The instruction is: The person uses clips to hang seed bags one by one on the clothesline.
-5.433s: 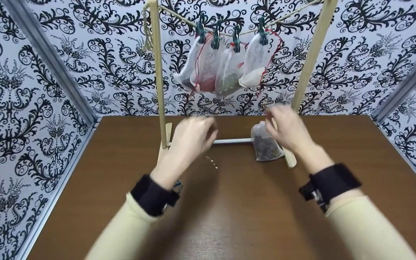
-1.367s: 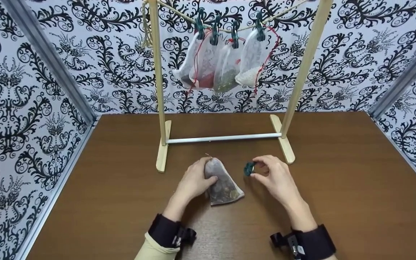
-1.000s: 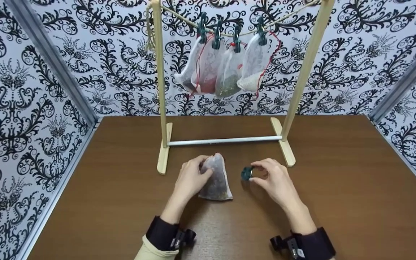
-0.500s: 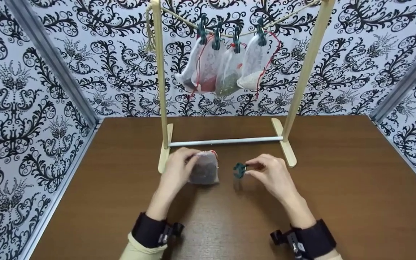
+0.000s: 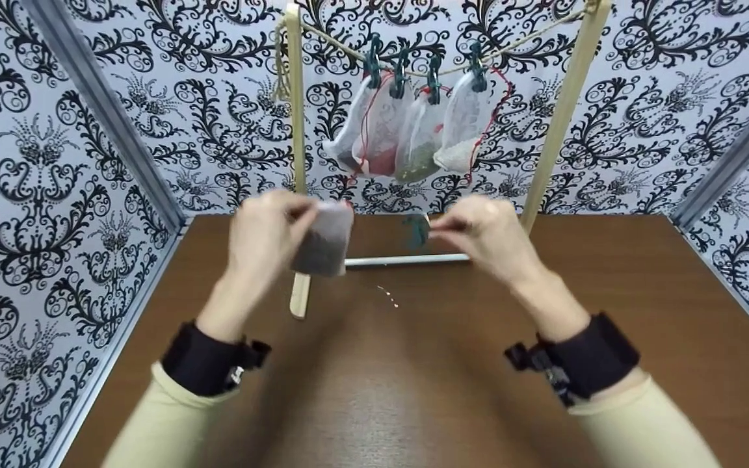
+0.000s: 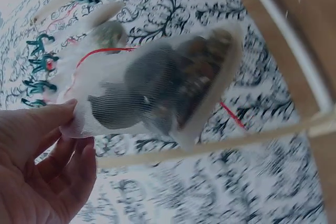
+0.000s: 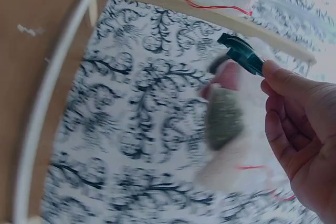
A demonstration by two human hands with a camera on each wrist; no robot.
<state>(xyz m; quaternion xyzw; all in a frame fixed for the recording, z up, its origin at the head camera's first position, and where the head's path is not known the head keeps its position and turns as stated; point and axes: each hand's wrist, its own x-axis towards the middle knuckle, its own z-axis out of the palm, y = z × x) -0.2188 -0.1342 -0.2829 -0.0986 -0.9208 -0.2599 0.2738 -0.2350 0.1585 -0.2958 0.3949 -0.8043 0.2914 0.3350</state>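
My left hand (image 5: 264,237) pinches the top edge of a white mesh drawstring bag (image 5: 324,244), held up in front of the rack's left post. In the left wrist view the mesh bag (image 6: 157,85) shows dark stone-like pieces inside and a red cord. Between right thumb and fingertips, my right hand (image 5: 488,237) pinches a dark green clip (image 5: 416,231). That clip (image 7: 241,53) points away from the fingers in the right wrist view. Beyond both hands, several mesh bags (image 5: 423,140) with dark, red, green and white contents hang by green clips from a rope (image 5: 524,40).
The rope spans a wooden rack with a left post (image 5: 296,104) and a right post (image 5: 563,117), joined low down by a white rod (image 5: 407,259). It stands on a brown table (image 5: 374,390) before patterned walls (image 5: 218,130).
Half a second ago both hands were low over the table; now they are raised toward the rack, the left carrying the mesh bag up and leftward, the right lifting the green clip.
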